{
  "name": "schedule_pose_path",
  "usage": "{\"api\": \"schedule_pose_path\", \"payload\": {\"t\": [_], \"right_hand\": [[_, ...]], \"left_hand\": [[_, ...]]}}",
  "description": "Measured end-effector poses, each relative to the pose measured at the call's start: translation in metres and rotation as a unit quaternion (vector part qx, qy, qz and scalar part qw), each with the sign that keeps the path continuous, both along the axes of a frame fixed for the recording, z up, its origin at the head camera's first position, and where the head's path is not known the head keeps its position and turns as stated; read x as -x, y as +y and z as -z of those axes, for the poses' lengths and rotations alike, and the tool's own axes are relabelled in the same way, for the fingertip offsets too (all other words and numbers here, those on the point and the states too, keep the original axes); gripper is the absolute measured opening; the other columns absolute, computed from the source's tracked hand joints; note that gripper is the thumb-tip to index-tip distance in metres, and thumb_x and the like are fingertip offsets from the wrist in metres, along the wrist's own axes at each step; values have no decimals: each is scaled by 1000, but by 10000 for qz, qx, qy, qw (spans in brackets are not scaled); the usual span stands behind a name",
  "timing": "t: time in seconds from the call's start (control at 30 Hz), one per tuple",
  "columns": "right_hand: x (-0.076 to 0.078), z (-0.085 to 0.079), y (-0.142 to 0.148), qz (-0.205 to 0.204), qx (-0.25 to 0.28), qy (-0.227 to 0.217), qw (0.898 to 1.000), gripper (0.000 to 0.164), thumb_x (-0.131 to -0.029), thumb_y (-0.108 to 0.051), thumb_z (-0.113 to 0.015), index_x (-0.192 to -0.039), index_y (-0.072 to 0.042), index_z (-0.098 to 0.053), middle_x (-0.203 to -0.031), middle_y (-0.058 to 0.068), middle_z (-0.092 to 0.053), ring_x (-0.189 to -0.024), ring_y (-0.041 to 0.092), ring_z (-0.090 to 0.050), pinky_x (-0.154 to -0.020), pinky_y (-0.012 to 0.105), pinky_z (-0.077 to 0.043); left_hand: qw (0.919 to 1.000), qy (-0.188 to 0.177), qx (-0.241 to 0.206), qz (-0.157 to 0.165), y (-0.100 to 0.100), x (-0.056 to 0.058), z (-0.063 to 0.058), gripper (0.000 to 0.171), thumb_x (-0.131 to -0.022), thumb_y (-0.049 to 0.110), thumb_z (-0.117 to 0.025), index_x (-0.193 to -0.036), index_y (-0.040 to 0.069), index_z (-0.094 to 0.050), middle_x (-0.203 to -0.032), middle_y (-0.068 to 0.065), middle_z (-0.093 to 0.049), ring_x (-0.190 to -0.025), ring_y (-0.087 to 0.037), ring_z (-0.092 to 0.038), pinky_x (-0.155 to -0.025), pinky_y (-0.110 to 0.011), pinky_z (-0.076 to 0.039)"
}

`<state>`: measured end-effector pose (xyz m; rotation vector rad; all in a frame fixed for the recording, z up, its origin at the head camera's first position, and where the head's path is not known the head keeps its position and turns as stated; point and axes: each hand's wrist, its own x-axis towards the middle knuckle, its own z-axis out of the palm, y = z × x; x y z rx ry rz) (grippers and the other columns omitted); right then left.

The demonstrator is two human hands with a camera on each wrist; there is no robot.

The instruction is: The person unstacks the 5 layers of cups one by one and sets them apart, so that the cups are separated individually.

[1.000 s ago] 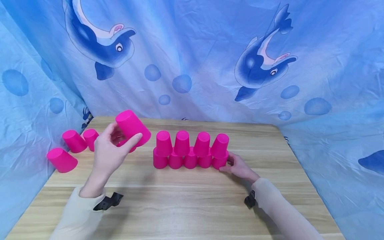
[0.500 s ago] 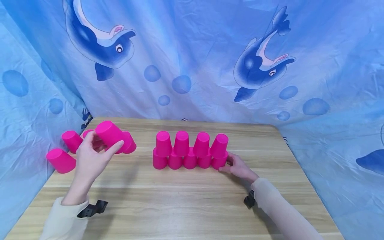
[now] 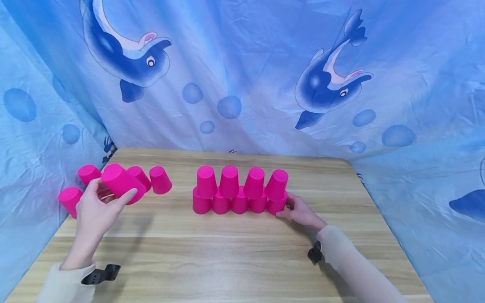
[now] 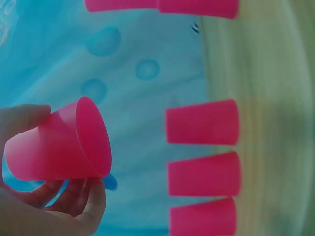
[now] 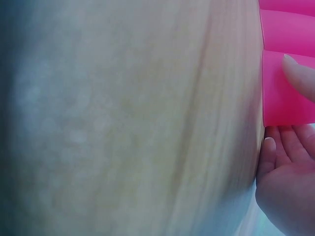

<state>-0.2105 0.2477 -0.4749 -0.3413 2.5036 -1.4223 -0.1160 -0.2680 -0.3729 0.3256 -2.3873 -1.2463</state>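
My left hand (image 3: 94, 212) holds a pink plastic cup (image 3: 123, 183) above the table's left side, thumb on one side and fingers on the other. The left wrist view shows this cup's open mouth. Other pink cups (image 3: 161, 181) stand upside down close by, partly hidden by the held one. At mid-table, a lower row of upside-down pink cups carries a shorter upper row (image 3: 230, 181). The right hand (image 3: 301, 211) grips the lower row's rightmost cup (image 3: 275, 205); in the right wrist view, its thumb (image 5: 300, 78) lies on the cup's face and the fingers sit at its side.
The wooden table (image 3: 227, 261) has its far edge against a blue curtain (image 3: 250, 122) printed with dolphins and bubbles. Black cameras are strapped to the left wrist (image 3: 100, 275) and the right wrist (image 3: 315, 252).
My left hand has carried its cup left and downward, away from the stacked rows towards the loose cups. The right hand and the rows stay in place.
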Motion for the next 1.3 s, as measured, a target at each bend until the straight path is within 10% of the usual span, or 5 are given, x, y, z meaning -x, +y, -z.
{"api": "schedule_pose_path", "payload": {"t": [0.3, 0.77, 1.3], "right_hand": [[0, -2, 0, -71, 36, -3, 10000, 62, -77, -15, -80, -132, -13, -53, -125, 4, -58, -117, 27, -53, -99, 51, -39], [3, 2, 3, -27, -41, -45, 10000, 63, -76, -19, -82, -132, -17, -54, -125, -1, -58, -117, 23, -53, -100, 48, -38], [1, 0, 0, 42, -84, -21, 10000, 62, -76, -17, -82, -131, -17, -54, -124, -1, -59, -115, 21, -54, -100, 47, -39]], "left_hand": [[9985, -540, -34, -118, -19, 3, 21, 79, -81, 41, -74, -138, 2, -37, -126, -21, -49, -104, -37, -50, -61, -12, -42], [9926, -1133, 404, -136, -55, 21, 60, 79, -84, 39, -72, -136, -9, -38, -123, -34, -49, -108, -50, -48, -82, -59, -42], [9865, -1491, 640, -245, -84, 33, 83, 79, -83, 35, -73, -137, -9, -37, -122, -36, -50, -108, -52, -46, -86, -67, -31]]}}
